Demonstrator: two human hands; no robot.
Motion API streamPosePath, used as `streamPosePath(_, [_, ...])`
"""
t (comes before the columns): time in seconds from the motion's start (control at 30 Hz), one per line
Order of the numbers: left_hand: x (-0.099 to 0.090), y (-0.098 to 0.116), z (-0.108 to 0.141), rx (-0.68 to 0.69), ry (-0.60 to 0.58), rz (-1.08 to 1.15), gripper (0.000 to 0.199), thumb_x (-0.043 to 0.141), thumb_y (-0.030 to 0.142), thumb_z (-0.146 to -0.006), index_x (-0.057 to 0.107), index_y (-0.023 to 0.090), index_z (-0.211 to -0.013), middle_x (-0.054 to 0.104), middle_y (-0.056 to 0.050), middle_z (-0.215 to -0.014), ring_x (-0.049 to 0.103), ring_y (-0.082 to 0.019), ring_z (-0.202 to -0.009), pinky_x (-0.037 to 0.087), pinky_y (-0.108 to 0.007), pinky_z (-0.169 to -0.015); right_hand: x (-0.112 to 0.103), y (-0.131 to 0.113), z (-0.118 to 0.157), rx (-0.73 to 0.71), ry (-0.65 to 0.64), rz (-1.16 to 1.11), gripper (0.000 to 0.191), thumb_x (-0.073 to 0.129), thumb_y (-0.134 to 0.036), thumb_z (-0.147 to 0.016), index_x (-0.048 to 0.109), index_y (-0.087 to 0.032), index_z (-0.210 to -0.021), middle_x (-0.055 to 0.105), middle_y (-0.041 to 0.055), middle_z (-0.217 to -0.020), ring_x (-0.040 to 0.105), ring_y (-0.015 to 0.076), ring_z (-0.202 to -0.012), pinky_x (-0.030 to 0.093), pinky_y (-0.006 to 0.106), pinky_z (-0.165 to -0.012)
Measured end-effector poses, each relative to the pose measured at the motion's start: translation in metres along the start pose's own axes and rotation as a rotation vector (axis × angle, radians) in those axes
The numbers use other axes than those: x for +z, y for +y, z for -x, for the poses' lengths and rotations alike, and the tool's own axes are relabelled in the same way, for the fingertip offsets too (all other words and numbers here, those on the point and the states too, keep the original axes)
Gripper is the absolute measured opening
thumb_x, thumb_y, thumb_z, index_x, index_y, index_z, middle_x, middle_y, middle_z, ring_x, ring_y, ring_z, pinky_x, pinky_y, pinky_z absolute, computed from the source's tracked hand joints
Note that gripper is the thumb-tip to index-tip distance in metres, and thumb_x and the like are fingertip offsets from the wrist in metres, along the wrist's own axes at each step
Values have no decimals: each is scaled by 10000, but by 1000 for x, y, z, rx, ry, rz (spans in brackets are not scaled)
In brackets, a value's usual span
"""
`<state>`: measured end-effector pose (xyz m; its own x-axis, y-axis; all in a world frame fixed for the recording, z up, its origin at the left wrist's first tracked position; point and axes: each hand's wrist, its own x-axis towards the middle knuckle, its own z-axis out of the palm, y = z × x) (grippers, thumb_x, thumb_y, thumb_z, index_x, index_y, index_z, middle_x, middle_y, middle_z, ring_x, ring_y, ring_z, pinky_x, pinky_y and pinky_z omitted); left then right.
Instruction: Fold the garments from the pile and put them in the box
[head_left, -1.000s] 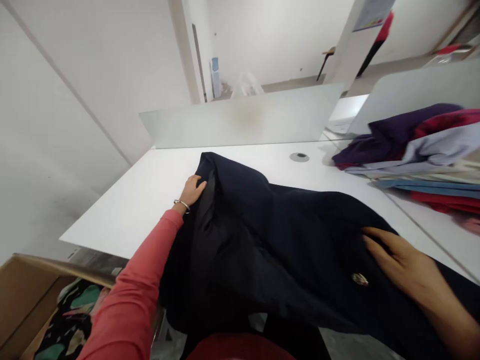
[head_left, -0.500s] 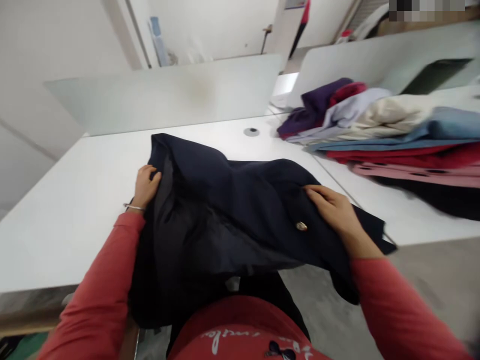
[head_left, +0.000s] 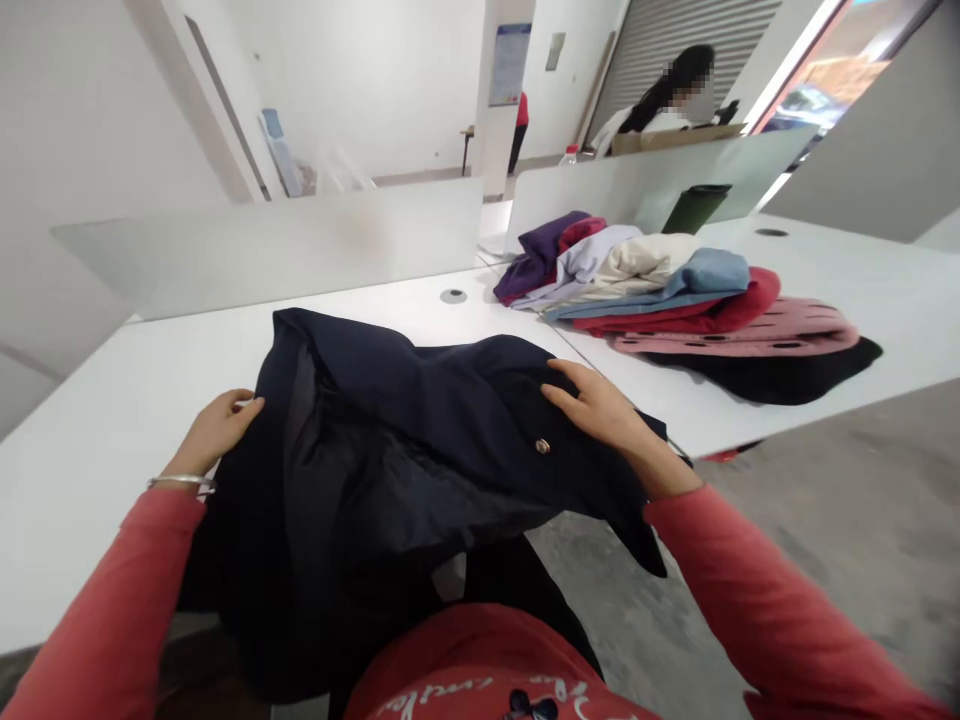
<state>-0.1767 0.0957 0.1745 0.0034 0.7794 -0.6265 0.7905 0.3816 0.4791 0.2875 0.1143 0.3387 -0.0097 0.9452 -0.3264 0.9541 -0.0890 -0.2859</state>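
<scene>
Dark garment (head_left: 427, 390) spread between left hand (head_left: 221, 428) and right hand (head_left: 600, 408)

The navy garment lies on the table (head_left: 135, 400), directly in front of the person, its longer spread running left to right with one hand at each side. Its near part droops past the table's near edge toward the person's legs, and a fold lets the dark lining (head_left: 375, 490) show.

The left hand is at the left edge, fingers loosely curved with the tips against the cloth; whether they pinch it cannot be told. The right hand lies over the right part, thumb and forefinger parted, the other fingers hidden, so its hold cannot be told either. A metallic button (head_left: 542, 446) sits just to the near left of that hand.

Neither hand is clearly nearer to the garment, since both meet it. The right hand is the closer one to the pile of clothes (head_left: 652, 280), which lies to its far right, apart from the garment.
</scene>
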Motion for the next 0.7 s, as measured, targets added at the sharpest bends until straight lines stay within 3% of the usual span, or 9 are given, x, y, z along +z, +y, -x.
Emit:
streamPosePath(0.1, [-9,-11,24,7,-39,-61,539,337,556,-703,545,145,-983,610,-102,-975,579,-249,-870,454,-356,-786,2,-35,3,-290,10,147,515,431,-421,-781,455,-116,-1195,444,129,-1234,337,257,-1188,293,438,-986])
streamPosePath(0.2, [-6,-27,41,50,-60,-141,535,342,494,-685,536,113,-1006,584,-139,-1059,558,-261,-940,428,-361,-842,18,-76,6,-461,-139,276,663,479,-504,-748,358,-136,-1287,315,112,-1340,204,302,-1249,282,505,-968])
streamPosePath(0.3, [2,-35,55,56,-16,-234,502,348,443,-680,534,105,-1002,582,-160,-1047,544,-268,-958,409,-357,-857,46,-104,5,-522,-295,389,877,554,-591,-653,234,-170,-1353,208,98,-1391,130,352,-1257,284,587,-912])
streamPosePath(0.43, [5,-28,68,-35,-65,-293,477,330,442,-711,525,111,-994,601,-142,-957,567,-264,-883,433,-343,-771,77,-110,-5,-491,-326,504,937,615,-526,-634,174,-148,-1369,169,113,-1400,107,365,-1255,275,614,-892])
streamPosePath(0.5, [5,-26,69,-77,-119,-298,458,323,439,-720,527,123,-981,609,-130,-917,574,-267,-858,434,-341,-735,84,-107,-11,-476,-308,531,874,622,-425,-668,185,-127,-1364,184,121,-1395,155,353,-1244,307,581,-890])
streamPosePath(0.57, [5,-26,67,-97,-139,-281,409,323,423,-718,546,143,-915,614,-116,-858,576,-272,-839,429,-343,-716,85,-105,-17,-486,-305,528,685,563,-295,-739,270,-122,-1333,267,121,-1364,221,322,-1226,346,524,-885])
streamPosePath(0.7, [5,-28,63,-151,-30,10,292,387,428,-678,555,191,-710,598,-48,-695,577,-235,-737,431,-320,-664,73,-102,-33,-369,-399,312,256,418,-145,-820,575,-153,-1022,543,93,-1117,415,228,-1116,396,356,-867])
